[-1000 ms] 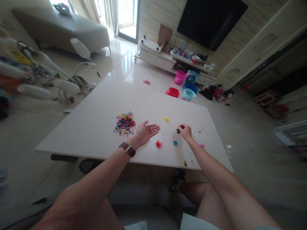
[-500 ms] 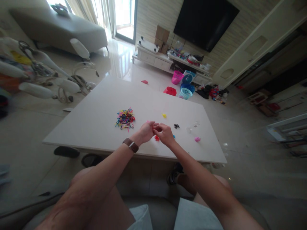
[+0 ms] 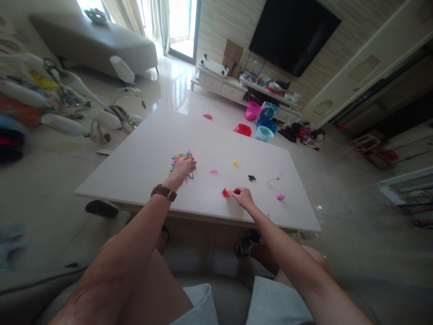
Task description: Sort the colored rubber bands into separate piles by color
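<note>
A heap of small coloured pieces (image 3: 176,160) lies on the white table (image 3: 142,153). My left hand (image 3: 182,167), with a brown watch on its wrist, rests on that heap with the fingers curled down into it. My right hand (image 3: 242,197) is pinched near the table's front edge, holding a small red piece beside a little red pile (image 3: 225,193). Separate small piles lie around: pink (image 3: 213,171), yellow (image 3: 234,163), black (image 3: 251,178) and another pink one (image 3: 279,197) at the right.
A clear small object (image 3: 275,178) sits on the table's right part. Coloured plastic baskets (image 3: 261,121) stand on the floor beyond the table. A drying rack with hangers (image 3: 64,104) is at the left. My knees are under the table's front edge.
My hands were together over the red pile; now they have parted. The left hand went left onto the coloured heap, the right stayed by the red pile. A pink pile now lies mid-table.
</note>
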`<action>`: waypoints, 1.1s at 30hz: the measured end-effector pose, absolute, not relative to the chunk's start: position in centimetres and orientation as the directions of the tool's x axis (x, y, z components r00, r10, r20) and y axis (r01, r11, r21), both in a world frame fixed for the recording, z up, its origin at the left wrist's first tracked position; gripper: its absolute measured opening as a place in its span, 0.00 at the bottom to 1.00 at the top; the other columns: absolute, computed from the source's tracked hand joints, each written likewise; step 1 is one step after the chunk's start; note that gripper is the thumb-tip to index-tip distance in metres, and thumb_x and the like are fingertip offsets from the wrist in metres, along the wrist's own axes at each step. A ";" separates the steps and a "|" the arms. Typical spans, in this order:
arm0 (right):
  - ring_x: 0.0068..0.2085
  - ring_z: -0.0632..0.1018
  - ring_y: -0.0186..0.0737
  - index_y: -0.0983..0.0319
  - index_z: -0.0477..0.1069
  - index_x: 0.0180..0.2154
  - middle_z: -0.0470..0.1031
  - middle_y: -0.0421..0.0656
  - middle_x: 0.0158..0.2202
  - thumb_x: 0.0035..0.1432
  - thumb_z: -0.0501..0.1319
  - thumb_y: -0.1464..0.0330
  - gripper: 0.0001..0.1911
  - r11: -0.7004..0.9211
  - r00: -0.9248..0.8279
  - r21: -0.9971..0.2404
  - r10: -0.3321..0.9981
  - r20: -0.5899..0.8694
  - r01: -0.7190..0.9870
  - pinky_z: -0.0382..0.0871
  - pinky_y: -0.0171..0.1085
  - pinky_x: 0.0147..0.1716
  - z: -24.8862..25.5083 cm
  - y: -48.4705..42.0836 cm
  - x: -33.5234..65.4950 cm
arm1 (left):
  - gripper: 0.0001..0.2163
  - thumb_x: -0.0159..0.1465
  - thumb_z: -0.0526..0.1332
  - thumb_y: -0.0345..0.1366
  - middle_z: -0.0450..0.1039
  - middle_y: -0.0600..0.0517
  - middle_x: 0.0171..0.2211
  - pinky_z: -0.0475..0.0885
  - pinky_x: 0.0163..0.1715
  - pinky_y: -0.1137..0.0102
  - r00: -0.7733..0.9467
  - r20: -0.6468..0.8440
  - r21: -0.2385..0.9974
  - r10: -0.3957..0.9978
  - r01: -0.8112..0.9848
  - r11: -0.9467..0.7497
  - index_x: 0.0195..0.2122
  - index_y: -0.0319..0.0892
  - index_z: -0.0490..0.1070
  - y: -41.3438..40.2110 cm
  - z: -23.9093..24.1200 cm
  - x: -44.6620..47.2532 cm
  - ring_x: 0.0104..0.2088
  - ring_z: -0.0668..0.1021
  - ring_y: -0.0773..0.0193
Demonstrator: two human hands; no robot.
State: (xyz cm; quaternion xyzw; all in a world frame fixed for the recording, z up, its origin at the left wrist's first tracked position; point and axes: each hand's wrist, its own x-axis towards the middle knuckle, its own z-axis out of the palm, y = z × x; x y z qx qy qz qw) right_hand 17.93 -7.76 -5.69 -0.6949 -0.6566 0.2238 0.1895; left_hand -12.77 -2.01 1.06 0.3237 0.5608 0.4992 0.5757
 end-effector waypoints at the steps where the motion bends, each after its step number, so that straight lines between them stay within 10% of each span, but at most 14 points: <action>1: 0.32 0.80 0.42 0.61 0.78 0.25 0.82 0.46 0.28 0.53 0.65 0.62 0.10 -0.087 0.055 -0.557 0.996 -0.075 0.826 0.69 0.37 0.37 -6.1 -7.7 17.9 | 0.11 0.50 0.61 0.35 0.80 0.42 0.39 0.74 0.35 0.69 -0.144 -0.321 0.935 0.936 -0.209 0.288 0.35 0.39 0.72 -1.8 1.0 -13.6 0.39 0.81 0.58; 18: 0.28 0.77 0.41 0.62 0.78 0.30 0.76 0.43 0.23 0.52 0.62 0.54 0.17 -0.183 0.065 -0.750 0.981 -0.184 0.636 0.67 0.36 0.29 -5.2 -6.0 21.4 | 0.10 0.43 0.63 0.32 0.80 0.48 0.28 0.69 0.28 0.71 -0.087 -0.207 0.762 0.974 0.611 0.216 0.28 0.41 0.79 0.4 -0.3 -17.1 0.31 0.78 0.59; 33: 0.31 0.77 0.39 0.60 0.79 0.33 0.79 0.43 0.29 0.57 0.62 0.60 0.11 -0.002 -0.103 -0.871 0.993 -0.061 0.491 0.69 0.37 0.31 0.0 -3.5 19.0 | 0.08 0.44 0.63 0.27 0.78 0.49 0.27 0.69 0.32 0.68 0.024 -0.253 0.478 0.967 0.872 0.104 0.26 0.45 0.78 0.7 -5.9 -14.4 0.31 0.78 0.55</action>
